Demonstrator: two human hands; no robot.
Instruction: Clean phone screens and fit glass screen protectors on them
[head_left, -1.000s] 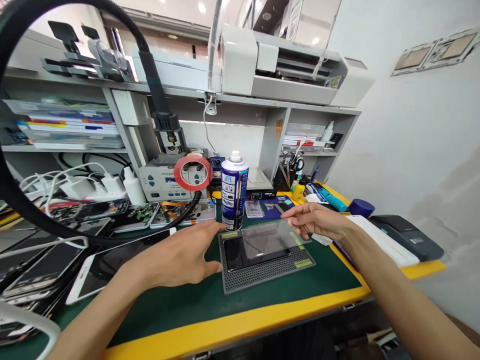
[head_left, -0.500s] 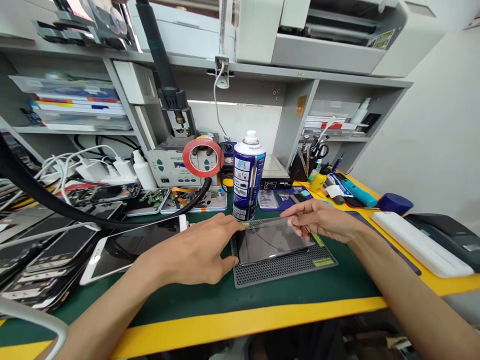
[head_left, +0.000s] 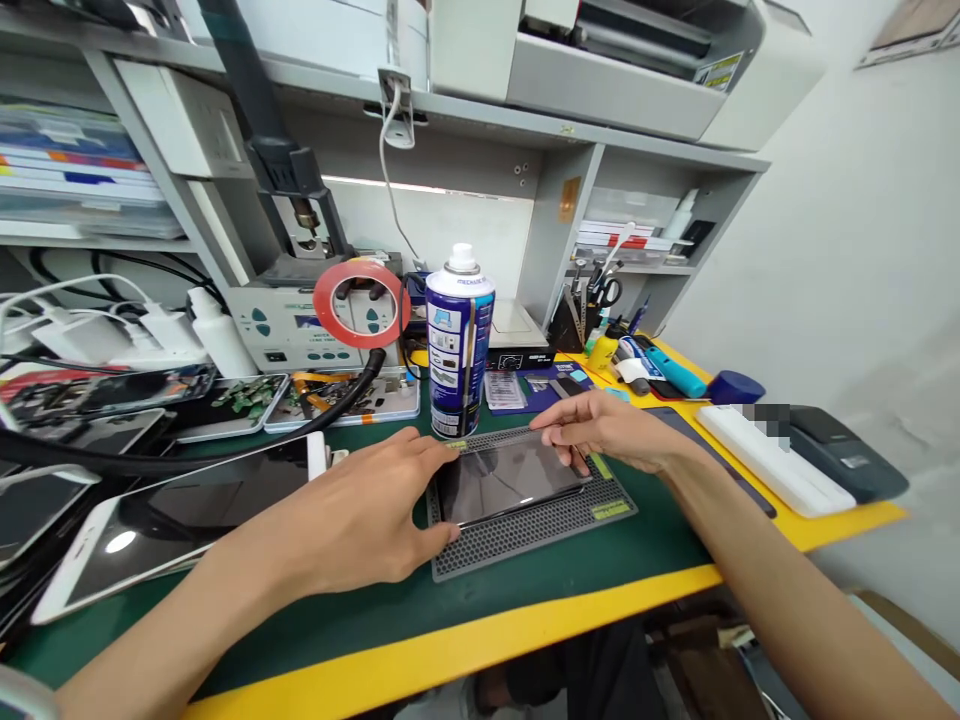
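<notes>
A dark, glossy phone (head_left: 499, 478) lies flat on a grey perforated mat (head_left: 517, 541). My left hand (head_left: 367, 500) spans the phone's left end, thumb at the near corner and fingers at the far one, steadying it. At the right end, my right hand (head_left: 592, 432) pinches the edge of what looks like a thin glossy film on the phone's face; the fingertips partly hide that corner. Just behind the mat stands a blue spray can (head_left: 459, 345) with a white nozzle.
A white-framed screen (head_left: 217, 500) lies left of my forearm, beside stacked phone parts. Behind it are a tray of small parts (head_left: 352, 398), a black hose (head_left: 315, 445) and a red tape roll (head_left: 361, 303). Tools and a white bar-shaped device (head_left: 772, 460) sit at the right.
The camera view has shifted, so the bench appears further left. Both hands stay at the phone's ends, and the film's right corner appears slightly lower against the phone.
</notes>
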